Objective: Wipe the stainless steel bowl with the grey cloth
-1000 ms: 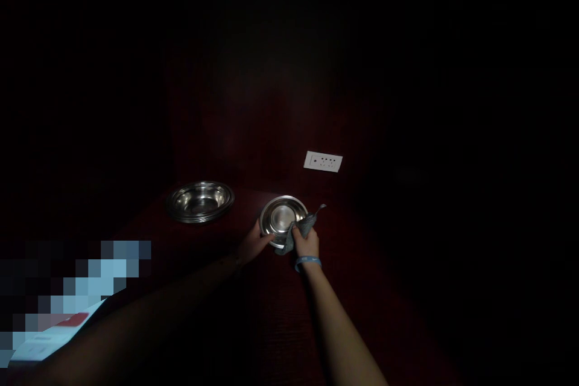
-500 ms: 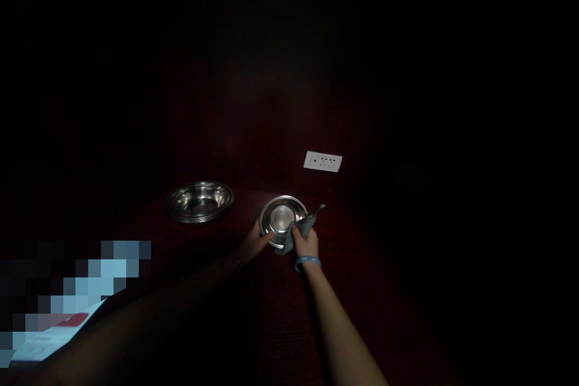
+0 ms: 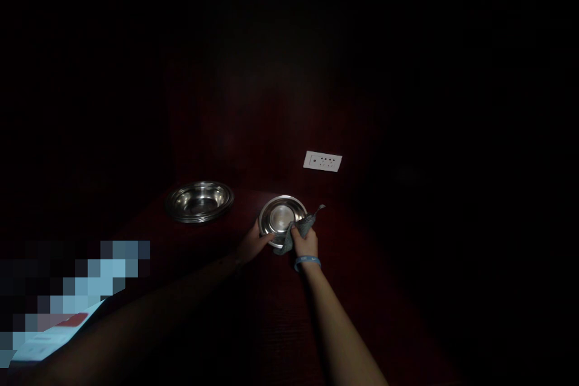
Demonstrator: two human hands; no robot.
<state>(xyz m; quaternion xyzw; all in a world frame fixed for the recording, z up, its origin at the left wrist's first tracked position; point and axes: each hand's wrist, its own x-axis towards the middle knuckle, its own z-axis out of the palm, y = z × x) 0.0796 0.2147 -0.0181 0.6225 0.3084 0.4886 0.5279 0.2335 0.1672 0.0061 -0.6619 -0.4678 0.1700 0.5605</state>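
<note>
A shiny round metal bowl (image 3: 281, 217) is tilted toward me between my two hands. My left hand (image 3: 254, 243) grips its lower left rim, the thumb lying over the inside edge. My right hand (image 3: 306, 241) is closed round a grey-green cloth (image 3: 286, 242), pressing it against the bowl's right rim. A tip of the cloth, with what looks like a loop, sticks out to the upper right. A blue wristband (image 3: 307, 262) circles my right wrist. The fingers under the bowl are hidden.
Several nested metal dishes (image 3: 199, 217) sit on the dark red table (image 3: 289, 313) to the left. A white power socket (image 3: 322, 161) is on the wall behind. A bright screen (image 3: 49, 341), partly pixelated, shows at lower left. Surroundings are very dark.
</note>
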